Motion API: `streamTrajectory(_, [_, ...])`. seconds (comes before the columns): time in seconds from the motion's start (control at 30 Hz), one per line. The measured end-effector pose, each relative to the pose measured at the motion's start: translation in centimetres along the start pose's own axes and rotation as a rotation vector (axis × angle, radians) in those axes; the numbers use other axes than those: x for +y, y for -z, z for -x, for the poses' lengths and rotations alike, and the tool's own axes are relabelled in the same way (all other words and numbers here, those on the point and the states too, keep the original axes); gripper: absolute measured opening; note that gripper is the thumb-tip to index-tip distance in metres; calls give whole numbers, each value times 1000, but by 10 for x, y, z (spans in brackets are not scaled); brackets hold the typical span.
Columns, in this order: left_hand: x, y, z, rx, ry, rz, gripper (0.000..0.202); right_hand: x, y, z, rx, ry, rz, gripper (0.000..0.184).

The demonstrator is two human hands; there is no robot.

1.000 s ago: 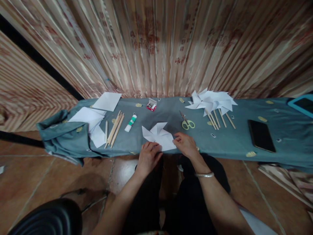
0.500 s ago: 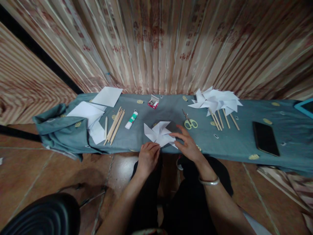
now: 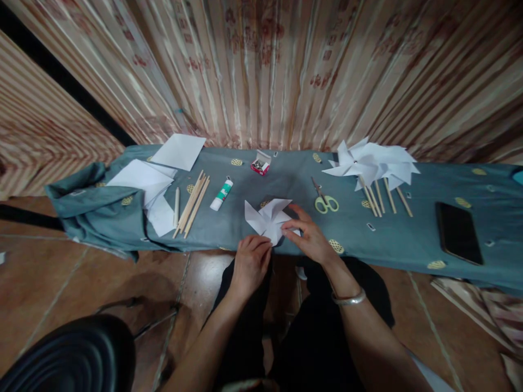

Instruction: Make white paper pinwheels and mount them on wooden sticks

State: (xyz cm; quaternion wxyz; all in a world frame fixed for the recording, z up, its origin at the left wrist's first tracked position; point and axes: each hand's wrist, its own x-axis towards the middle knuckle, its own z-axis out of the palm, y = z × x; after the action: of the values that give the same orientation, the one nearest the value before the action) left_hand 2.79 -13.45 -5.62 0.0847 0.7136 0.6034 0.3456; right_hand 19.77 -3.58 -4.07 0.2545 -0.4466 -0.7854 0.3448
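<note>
Two hands meet on one half-made paper pinwheel [image 3: 267, 219] at the near edge of the table [image 3: 408, 239]: your right hand [image 3: 312, 239] has its grip closed lightly on the pinwheel's right flap, fingertips pinching the paper, while your left hand [image 3: 251, 261] curls loosely at the lower corner, touching the sheet; whether it truly pinches is hard to tell. Since the pinwheel lies so close to the edge, a tug from either side could slide it off onto your lap, and a hard pinch could crease or tear a vane, in my judgement. Just beyond lie one pair of scissors [image 3: 323, 200] with green handles, one glue stick [image 3: 221, 195] and one small open box of pins [image 3: 260, 163]. To the left sits one bundle of wooden sticks [image 3: 192, 206], about six, beside a few loose white sheets [image 3: 143, 179]. To the right rests a cluster of finished pinwheels [image 3: 373, 163], roughly four by their sticks, and one dark phone [image 3: 458, 233] further along.
</note>
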Motion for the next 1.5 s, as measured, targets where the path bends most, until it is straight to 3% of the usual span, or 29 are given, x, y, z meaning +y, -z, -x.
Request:
streamTrajectory(0.2, [1,0,3,-13,4,5,20,1,-6,-1,31,11,80,11])
streamTrajectory(0.43, [1,-2,9,1,-1,15,36,-5,-13,1,96,-20,188,13])
streamTrajectory(0.77, [1,0,8,-63,-11,37,33,-6,-16,2,97,-32,202,11])
streamTrajectory(1.5, [1,-6,6,20,-27,49,29,-8,-17,3,120,-19,202,12])
